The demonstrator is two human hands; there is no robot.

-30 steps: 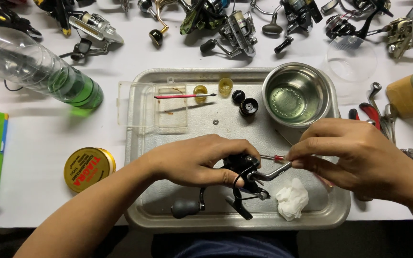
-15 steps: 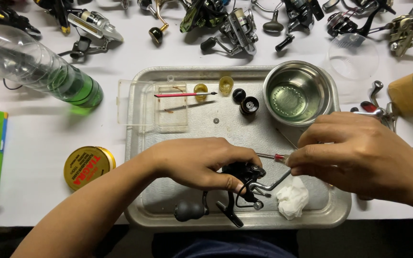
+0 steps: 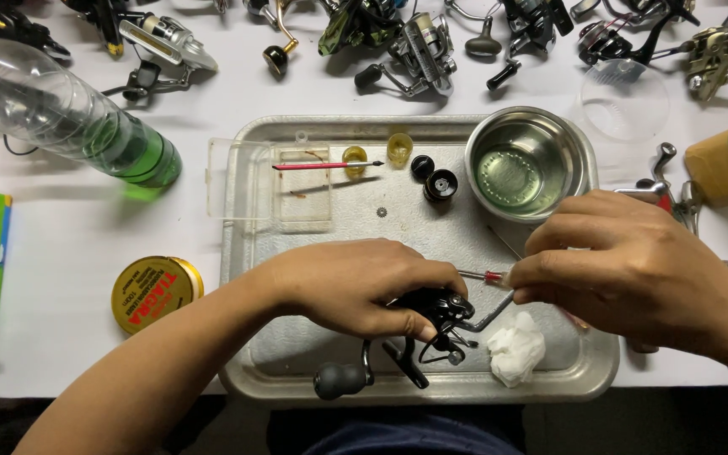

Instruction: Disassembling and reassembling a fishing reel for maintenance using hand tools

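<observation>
On a white table, a metal tray (image 3: 246, 253) holds a black fishing reel (image 3: 436, 316); left hand (image 3: 364, 282) clamps it, right hand (image 3: 625, 265) pinches a red-handled screwdriver (image 3: 482, 275).

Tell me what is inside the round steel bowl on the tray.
The steel bowl holds a shallow pool of clear greenish liquid. Nothing else shows inside; its near rim is partly covered by the right hand.

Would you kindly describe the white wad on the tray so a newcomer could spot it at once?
Start at the metal tray in the middle of the table and go to its near right corner. There, just right of the black reel under the left hand, lies the wad: the only soft, crumpled white thing among metal parts.
</observation>
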